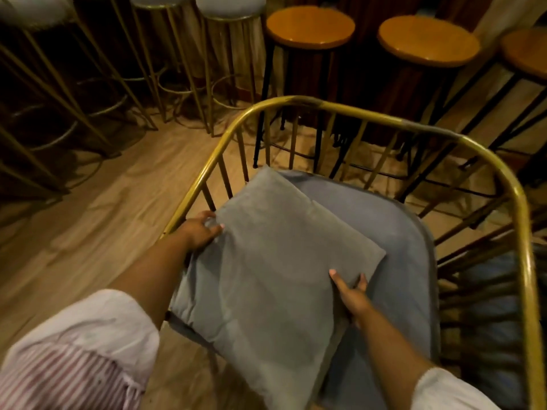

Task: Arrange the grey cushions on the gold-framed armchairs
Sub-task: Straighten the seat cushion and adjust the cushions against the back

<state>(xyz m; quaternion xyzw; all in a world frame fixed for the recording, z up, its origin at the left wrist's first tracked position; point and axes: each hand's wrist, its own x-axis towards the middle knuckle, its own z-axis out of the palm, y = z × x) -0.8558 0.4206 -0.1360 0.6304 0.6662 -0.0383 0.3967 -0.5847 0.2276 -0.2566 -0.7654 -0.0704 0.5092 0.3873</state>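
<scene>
A grey square cushion point(275, 261) lies tilted over the blue-grey seat pad point(396, 241) of a gold-framed armchair point(334, 103), one corner pointing toward the chair's back rail. My left hand point(199, 230) grips the cushion's left edge beside the chair's left arm rail. My right hand point(352, 297) holds the cushion's right edge, thumb on top and fingers beneath. The cushion's near part hangs over the front of the seat.
Gold-legged bar stools point(228, 7) with pale seats stand at the back left. Black-legged stools with round wooden seats point(310, 26) stand right behind the armchair. Another dark chair frame point(488, 279) sits close on the right. Wooden floor point(88, 220) spreads to the left.
</scene>
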